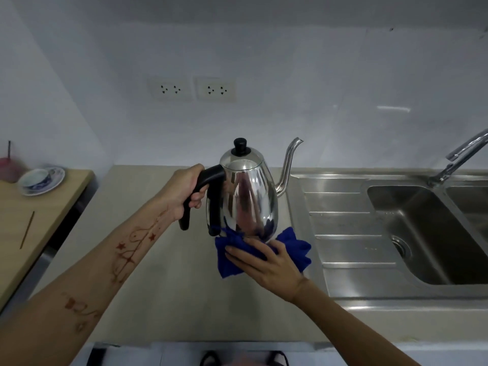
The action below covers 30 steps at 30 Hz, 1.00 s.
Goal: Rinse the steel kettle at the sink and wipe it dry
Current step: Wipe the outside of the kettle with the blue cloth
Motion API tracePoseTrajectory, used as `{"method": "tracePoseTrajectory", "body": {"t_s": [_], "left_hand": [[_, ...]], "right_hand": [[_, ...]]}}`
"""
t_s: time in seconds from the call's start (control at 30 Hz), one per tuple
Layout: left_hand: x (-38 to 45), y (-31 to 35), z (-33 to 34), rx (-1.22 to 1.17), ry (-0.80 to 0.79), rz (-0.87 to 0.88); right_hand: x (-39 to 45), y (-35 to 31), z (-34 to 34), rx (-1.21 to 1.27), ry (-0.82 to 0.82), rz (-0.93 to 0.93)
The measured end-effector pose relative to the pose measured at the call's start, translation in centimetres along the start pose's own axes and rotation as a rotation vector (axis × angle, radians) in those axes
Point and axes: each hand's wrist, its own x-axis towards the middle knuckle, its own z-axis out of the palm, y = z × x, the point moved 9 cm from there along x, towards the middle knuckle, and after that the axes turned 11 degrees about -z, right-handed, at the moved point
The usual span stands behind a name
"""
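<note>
A shiny steel kettle (248, 199) with a black lid knob and a thin curved spout is held upright above the beige counter (163, 273). My left hand (184, 191) grips its black handle on the left side. A blue cloth (293, 247) is pressed against the kettle's bottom. My right hand (266, 262) holds that cloth from below, fingers spread across it. The kettle's underside is hidden by the cloth.
A steel sink (422, 233) with a ribbed drainboard lies to the right, and its tap (459, 157) stands at the far right. A wooden table (31, 223) at the left carries a cup on a saucer (41, 179). Two wall sockets (192, 89) sit behind.
</note>
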Motion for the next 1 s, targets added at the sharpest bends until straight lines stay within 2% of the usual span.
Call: {"method": "tracePoseTrajectory", "body": {"t_s": [0.13, 0.2, 0.33, 0.43, 0.57, 0.63, 0.7, 0.77, 0.83, 0.93, 1.0], "left_hand": [[0.8, -1.6, -1.8, -0.012, 0.106, 0.008], [1.6, -2.6, -2.7, -0.019, 0.142, 0.001], [3.3, -5.0, -3.9, -0.022, 0.189, -0.029], [4.5, -6.8, -4.1, -0.046, 0.212, -0.073], [5.6, -8.5, -3.9, -0.068, 0.197, -0.091], [6.1, -9.1, -3.7, -0.065, 0.184, -0.093], [6.5, -9.5, -3.5, -0.053, 0.171, -0.094], [6.9, -9.8, -3.4, -0.039, 0.162, -0.093], [7.4, -9.7, -3.4, -0.027, 0.143, -0.088], [8.6, -9.0, -3.6, -0.008, 0.122, -0.082], [9.6, -8.3, -3.6, -0.006, 0.108, -0.072]], "right_hand": [[-2.6, -0.8, 2.7, 0.142, -0.121, 0.179], [-4.0, -0.4, 4.4, 0.225, -0.222, 0.330], [-7.6, 1.7, 7.7, 0.386, -0.334, 0.912], [-9.4, 1.6, 10.4, 0.410, -0.420, 1.210], [-11.8, -0.1, 13.5, 0.493, -0.654, 1.336], [-13.3, -1.4, 14.6, 0.506, -0.795, 1.307], [-13.9, -2.1, 14.9, 0.473, -0.847, 1.250], [-13.2, -1.7, 14.6, 0.486, -0.777, 1.222], [-10.8, 0.4, 13.4, 0.590, -0.508, 1.247], [-7.1, 4.4, 13.3, 1.141, 0.018, 1.504], [-5.3, 6.2, 14.6, 1.429, 0.160, 1.610]]}}
